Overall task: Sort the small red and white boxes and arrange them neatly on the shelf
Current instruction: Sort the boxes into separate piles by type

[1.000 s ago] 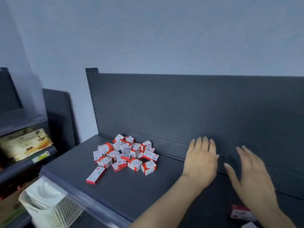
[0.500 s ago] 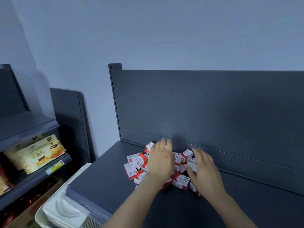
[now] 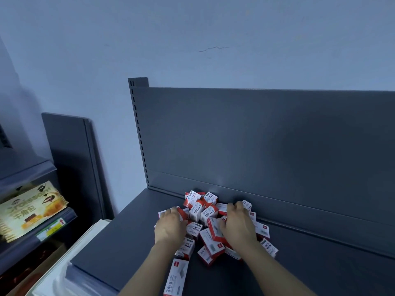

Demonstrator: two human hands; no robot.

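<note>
A heap of several small red and white boxes [image 3: 202, 207] lies on the dark grey shelf [image 3: 119, 242], close to its back panel. My left hand [image 3: 170, 226] rests on the left side of the heap, fingers curled down over boxes. My right hand [image 3: 237, 224] presses on the right side, fingers bent around boxes there. A longer red and white box marked 24/6 [image 3: 176, 277] lies apart at the front, beside my left forearm. Whether either hand grips one box cannot be told.
The shelf's grey back panel [image 3: 267, 142] rises behind the heap. A neighbouring shelf at the left holds a croissant packet [image 3: 27, 208]. A white basket [image 3: 70, 265] stands below the shelf's left front corner. Bare shelf surface extends to the right.
Both hands have moved left onto the heap and curled inward, bunching the boxes closer together. The view has shifted left and closer to the heap.
</note>
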